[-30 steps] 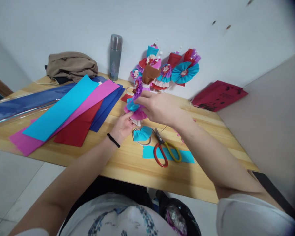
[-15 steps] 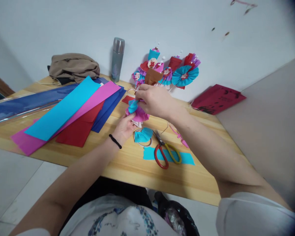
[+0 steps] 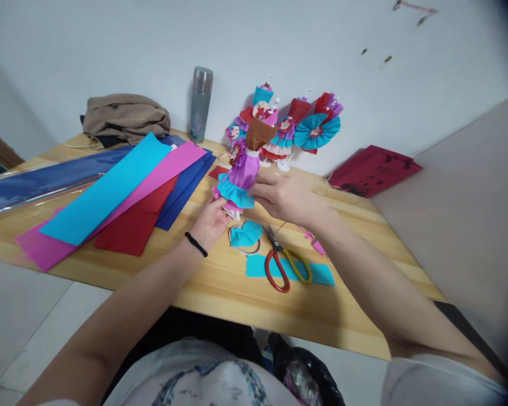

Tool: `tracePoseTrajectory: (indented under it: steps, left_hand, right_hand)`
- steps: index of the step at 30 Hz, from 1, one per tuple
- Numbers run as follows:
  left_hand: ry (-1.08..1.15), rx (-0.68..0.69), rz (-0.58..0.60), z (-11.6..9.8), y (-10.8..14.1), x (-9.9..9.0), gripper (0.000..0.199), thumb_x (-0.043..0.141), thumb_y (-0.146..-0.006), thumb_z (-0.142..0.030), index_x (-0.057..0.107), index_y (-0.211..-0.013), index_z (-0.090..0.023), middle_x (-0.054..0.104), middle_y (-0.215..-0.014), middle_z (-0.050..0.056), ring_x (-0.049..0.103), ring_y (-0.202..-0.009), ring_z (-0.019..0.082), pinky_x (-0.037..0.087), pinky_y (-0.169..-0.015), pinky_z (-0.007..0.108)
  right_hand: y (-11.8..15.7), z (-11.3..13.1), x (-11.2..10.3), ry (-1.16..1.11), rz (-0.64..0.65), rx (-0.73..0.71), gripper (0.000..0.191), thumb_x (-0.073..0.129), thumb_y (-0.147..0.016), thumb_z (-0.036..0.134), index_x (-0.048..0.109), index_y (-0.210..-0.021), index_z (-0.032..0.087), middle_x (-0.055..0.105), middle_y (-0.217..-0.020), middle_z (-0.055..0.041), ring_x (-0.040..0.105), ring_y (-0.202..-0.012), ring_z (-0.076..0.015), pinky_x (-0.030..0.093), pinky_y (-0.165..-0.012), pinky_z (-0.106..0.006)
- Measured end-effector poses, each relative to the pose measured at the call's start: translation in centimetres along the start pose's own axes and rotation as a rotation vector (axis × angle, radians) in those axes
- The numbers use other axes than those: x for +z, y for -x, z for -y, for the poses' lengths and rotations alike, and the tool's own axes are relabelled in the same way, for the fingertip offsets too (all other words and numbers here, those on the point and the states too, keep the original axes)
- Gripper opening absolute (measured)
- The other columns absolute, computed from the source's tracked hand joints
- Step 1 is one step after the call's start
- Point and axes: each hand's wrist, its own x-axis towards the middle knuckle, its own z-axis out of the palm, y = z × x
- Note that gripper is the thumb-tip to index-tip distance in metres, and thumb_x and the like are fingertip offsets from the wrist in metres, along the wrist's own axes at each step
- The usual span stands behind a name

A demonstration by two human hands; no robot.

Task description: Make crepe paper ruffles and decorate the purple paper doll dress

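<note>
A small crepe-paper dress [image 3: 246, 171] stands tilted between my hands, with a brown bodice, a purple skirt and blue and pink ruffles at the hem. Around its lower hem on the left, my left hand [image 3: 211, 220] is closed, steadying it. My right hand [image 3: 285, 194] pinches the right end of the blue ruffle [image 3: 235, 193]; its fingertips are partly hidden. Just in front, a gathered blue paper piece [image 3: 249, 232] lies on a ring-shaped item [image 3: 259, 247]. Scissors [image 3: 276, 245] with one red and one yellow handle rest across a blue paper strip [image 3: 256, 266].
Blue, pink and red crepe sheets [image 3: 105, 192] spread over the left of the wooden table [image 3: 220, 287]. Behind stand a grey flask [image 3: 201, 107], several paper dresses [image 3: 317, 132] and a brown cloth [image 3: 125, 115]. A red bag [image 3: 376, 172] leans at right; pink scraps [image 3: 315, 243] lie nearby.
My right hand has moved down and right from above the dress, uncovering its purple skirt. The blue ruffle, bunched earlier, now stretches across the hem. My left hand stays at the base.
</note>
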Motion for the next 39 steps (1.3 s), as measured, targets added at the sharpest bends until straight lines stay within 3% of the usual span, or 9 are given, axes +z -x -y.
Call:
tracePoseTrajectory:
  steps: [3, 5, 10, 13, 16, 21, 26, 35, 39]
  left_hand:
    - [-0.003, -0.001, 0.007, -0.1, -0.2, -0.3, 0.021, 0.056, -0.088, -0.001, 0.067, -0.089, -0.018, 0.074, -0.075, 0.001, 0.068, -0.067, 0.012, 0.053, -0.074, 0.027]
    - [0.005, 0.002, -0.001, -0.1, -0.3, -0.4, 0.02, 0.056, -0.087, -0.001, 0.066, -0.083, -0.018, 0.073, -0.073, 0.0, 0.067, -0.066, 0.012, 0.053, -0.073, 0.026]
    - [0.012, -0.011, -0.017, -0.1, -0.6, -0.5, 0.02, 0.057, -0.086, -0.001, 0.067, -0.087, -0.018, 0.074, -0.076, 0.0, 0.068, -0.068, 0.013, 0.053, -0.072, 0.027]
    - [-0.006, -0.014, 0.007, -0.1, -0.7, -0.6, 0.018, 0.058, -0.086, -0.002, 0.067, -0.086, -0.018, 0.075, -0.078, 0.001, 0.069, -0.069, 0.012, 0.053, -0.074, 0.026]
    - [-0.027, -0.005, 0.039, -0.1, -0.7, -0.6, 0.019, 0.058, -0.086, -0.002, 0.068, -0.084, -0.018, 0.074, -0.076, 0.001, 0.069, -0.068, 0.012, 0.053, -0.075, 0.026]
    - [-0.047, 0.01, 0.061, 0.0, -0.7, -0.4, 0.032, 0.054, -0.086, 0.0, 0.072, -0.105, -0.018, 0.073, -0.072, 0.0, 0.069, -0.068, 0.013, 0.053, -0.077, 0.027]
    - [-0.059, 0.012, 0.047, -0.1, -0.4, 0.1, 0.031, 0.055, -0.09, -0.004, 0.072, -0.11, -0.018, 0.076, -0.079, 0.003, 0.071, -0.07, 0.013, 0.054, -0.075, 0.026]
    - [-0.068, 0.029, 0.063, 0.0, -0.6, 0.4, 0.025, 0.053, -0.089, -0.002, 0.071, -0.088, -0.02, 0.078, -0.086, 0.002, 0.074, -0.078, 0.016, 0.057, -0.084, 0.03]
    - [-0.083, 0.053, 0.079, 0.1, -0.9, 0.2, 0.028, 0.052, -0.087, 0.0, 0.071, -0.088, -0.021, 0.079, -0.088, 0.002, 0.075, -0.084, 0.017, 0.057, -0.092, 0.032]
  right_hand:
    - [0.6, -0.2, 0.8, 0.098, 0.022, -0.008, 0.029, 0.047, -0.09, 0.02, 0.075, -0.094, 0.016, 0.069, -0.099, -0.012, 0.055, -0.07, -0.0179, 0.027, -0.058, -0.031]
    - [0.9, -0.2, 1.3, 0.058, -0.044, 0.042, 0.029, 0.048, -0.088, 0.021, 0.075, -0.094, 0.016, 0.07, -0.098, -0.0121, 0.056, -0.07, -0.0184, 0.029, -0.059, -0.03]
    - [1.2, 0.4, 3.0, -0.391, -0.328, 0.317, 0.022, 0.049, -0.084, 0.025, 0.07, -0.081, 0.017, 0.066, -0.076, -0.0069, 0.057, -0.066, -0.0172, 0.038, -0.062, -0.03]
    - [0.9, 0.8, 4.2, -0.645, -0.363, 0.53, 0.033, 0.05, -0.088, 0.042, 0.062, -0.068, 0.019, 0.058, -0.06, -0.0025, 0.051, -0.058, -0.0159, 0.035, -0.057, -0.03]
    - [0.5, 0.9, 5.2, -0.814, -0.345, 0.636, 0.037, 0.053, -0.085, 0.049, 0.055, -0.06, 0.021, 0.054, -0.055, -0.0008, 0.046, -0.055, -0.0145, 0.032, -0.053, -0.028]
    - [0.1, 1.1, 5.9, -1.022, -0.304, 0.699, 0.033, 0.063, -0.075, 0.049, 0.055, -0.059, 0.021, 0.051, -0.052, 0.0026, 0.042, -0.049, -0.0111, 0.031, -0.05, -0.027]
    - [-0.2, 1.5, 6.4, -1.091, -0.341, 0.732, 0.023, 0.067, -0.067, 0.036, 0.054, -0.055, 0.021, 0.054, -0.05, 0.0028, 0.045, -0.049, -0.0107, 0.034, -0.051, -0.026]
    - [-0.4, 1.2, 7.6, -1.128, -0.4, 0.723, 0.021, 0.067, -0.068, 0.038, 0.057, -0.06, 0.021, 0.058, -0.056, 0.0017, 0.049, -0.053, -0.0121, 0.039, -0.056, -0.027]
    - [-0.3, 1.2, 7.7, -1.136, -0.403, 0.704, 0.022, 0.066, -0.07, 0.039, 0.057, -0.06, 0.021, 0.057, -0.056, 0.0014, 0.049, -0.052, -0.0124, 0.039, -0.055, -0.027]
